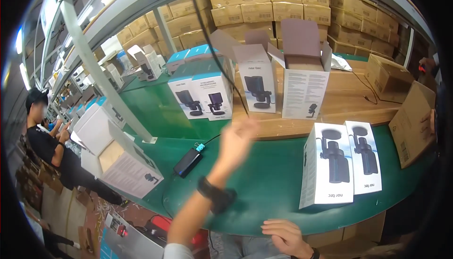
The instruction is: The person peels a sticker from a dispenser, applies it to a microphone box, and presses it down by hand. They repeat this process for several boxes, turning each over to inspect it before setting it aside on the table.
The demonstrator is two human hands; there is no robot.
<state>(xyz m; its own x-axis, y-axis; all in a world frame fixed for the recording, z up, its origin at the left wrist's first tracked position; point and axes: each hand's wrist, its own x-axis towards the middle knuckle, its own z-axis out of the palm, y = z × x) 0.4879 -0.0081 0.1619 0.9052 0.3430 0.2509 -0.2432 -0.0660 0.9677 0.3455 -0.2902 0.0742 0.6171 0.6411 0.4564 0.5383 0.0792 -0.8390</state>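
Observation:
My left hand (239, 134) reaches forward over the green table (269, 169), smeared by motion, so its fingers do not show clearly. It is nearest to the front edge of a wooden board and an open white microphone box (257, 86) behind it. Beside this stands a second open white box (306, 89), flaps up. My right hand (287, 237) rests at the table's near edge, fingers stretched and holding nothing. To its upper right lie two closed white microphone boxes (328, 174), side by side. A black block with a cable and teal clip (188, 160) lies left of my left hand.
Closed teal-topped boxes (200, 89) stand at the back left. An open white box (125, 164) sits at the left edge near a metal post (101, 70). Brown cartons (408, 127) are at the right, where another person's hand (428, 122) shows. A hanging cable (203, 27) crosses the view.

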